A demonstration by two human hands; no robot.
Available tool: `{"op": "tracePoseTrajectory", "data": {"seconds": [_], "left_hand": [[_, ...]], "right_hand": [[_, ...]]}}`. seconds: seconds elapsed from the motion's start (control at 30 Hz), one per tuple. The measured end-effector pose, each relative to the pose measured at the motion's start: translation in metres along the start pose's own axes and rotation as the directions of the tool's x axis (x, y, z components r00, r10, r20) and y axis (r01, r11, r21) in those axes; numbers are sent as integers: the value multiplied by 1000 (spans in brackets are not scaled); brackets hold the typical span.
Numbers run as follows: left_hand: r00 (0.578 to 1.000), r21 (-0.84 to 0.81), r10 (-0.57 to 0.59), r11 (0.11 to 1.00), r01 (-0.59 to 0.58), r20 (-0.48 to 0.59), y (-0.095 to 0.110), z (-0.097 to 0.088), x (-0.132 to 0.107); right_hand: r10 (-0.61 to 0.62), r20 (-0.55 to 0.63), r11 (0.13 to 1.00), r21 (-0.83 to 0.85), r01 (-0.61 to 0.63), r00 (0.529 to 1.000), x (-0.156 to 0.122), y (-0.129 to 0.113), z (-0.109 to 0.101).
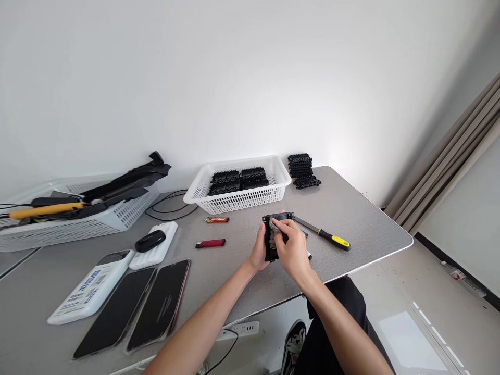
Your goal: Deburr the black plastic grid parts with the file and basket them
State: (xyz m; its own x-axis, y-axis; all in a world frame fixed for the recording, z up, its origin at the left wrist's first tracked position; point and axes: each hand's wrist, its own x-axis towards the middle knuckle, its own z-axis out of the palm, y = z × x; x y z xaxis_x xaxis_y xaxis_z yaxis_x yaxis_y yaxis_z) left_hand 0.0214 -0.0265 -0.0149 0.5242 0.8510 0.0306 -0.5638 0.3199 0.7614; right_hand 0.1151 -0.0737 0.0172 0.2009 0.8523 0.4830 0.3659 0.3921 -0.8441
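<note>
My left hand (258, 251) is closed on the side of a black ribbed plastic piece (267, 253), holding it tilted up over the table's front part. A crumpled grey cloth (272, 227) is pinched in my right hand (292, 252), whose fingers press it against the face of that piece. Just right of my hands lies a file (332, 239) with a black and yellow handle. Small objects under and behind my right hand are mostly hidden.
A white basket (242, 202) holds several similar black pieces; more are stacked (300, 165) beside it. An orange lighter (217, 220) and a red lighter (210, 244) lie leftward. Two phones (160, 307), white power banks (91, 289) and another filled basket (113, 221) occupy the left.
</note>
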Motion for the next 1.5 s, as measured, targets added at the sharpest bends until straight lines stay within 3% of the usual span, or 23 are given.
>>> {"op": "tracePoseTrajectory", "data": {"seconds": [0.17, 0.37, 0.6, 0.67, 0.8, 0.9, 1.03, 1.17, 1.5], "left_hand": [[998, -52, 26, 998, -29, -53, 8, 3, 2], [970, -86, 132, 985, -151, -202, 27, -1, 4], [970, -109, 129, 982, -154, -208, 30, -5, 7], [970, -118, 136, 980, -162, -203, 32, -6, 8], [984, -99, 75, 991, -91, -163, 28, -4, 6], [993, -53, 11, 998, -17, -119, 18, -1, 4], [998, 1, -62, 998, 62, -15, 6, 0, 1], [999, -10, -50, 999, 51, 17, 6, -1, 1], [977, -92, 66, 992, -86, -200, 28, -5, 5]], "right_hand": [[2, 76, 1000, -14, -1, 997, -1, 1, 4], [-29, 282, 989, -130, 68, 959, -12, 5, 18], [7, 330, 961, -263, 85, 944, -12, 0, 6], [2, 272, 964, -257, 71, 962, -10, -3, 0], [-11, -19, 996, -94, 10, 1000, -2, -5, -7], [28, -88, 999, -13, -29, 996, 3, -3, -6], [2, -41, 998, -58, -5, 999, 4, -1, -2], [-25, 21, 996, -87, 26, 999, 2, -1, 0], [-18, 319, 963, -251, 103, 948, -14, 4, 18]]}}
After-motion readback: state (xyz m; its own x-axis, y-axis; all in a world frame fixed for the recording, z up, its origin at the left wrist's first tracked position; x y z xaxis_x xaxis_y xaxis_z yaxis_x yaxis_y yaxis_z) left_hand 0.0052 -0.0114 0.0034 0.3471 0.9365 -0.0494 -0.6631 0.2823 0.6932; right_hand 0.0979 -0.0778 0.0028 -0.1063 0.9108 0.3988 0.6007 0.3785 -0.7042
